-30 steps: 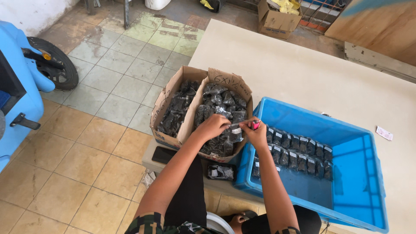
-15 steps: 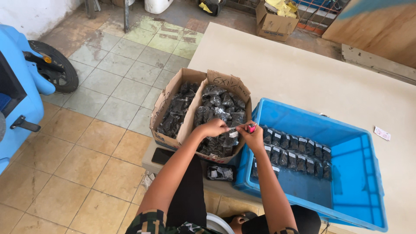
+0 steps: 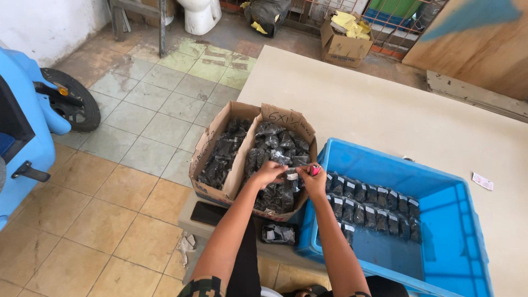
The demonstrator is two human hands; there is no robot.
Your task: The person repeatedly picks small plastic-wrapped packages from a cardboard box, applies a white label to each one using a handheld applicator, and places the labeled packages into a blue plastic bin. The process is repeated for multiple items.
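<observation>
Hands, left (image 3: 268,174) and right (image 3: 313,181), together pinching small packet (image 3: 291,176) at frame centre; loose pinch risks drop into cardboard box (image 3: 231,170).

We are holding small dark packet (image 3: 291,176) with white end between both hands, over right compartment of cardboard box (image 3: 242,113). We are gripping small pink-red tool (image 3: 315,170) against packet end. Box standing open, flaps up, both compartments holding heaps of like dark packets (image 3: 275,148), just beside blue crate.
</observation>
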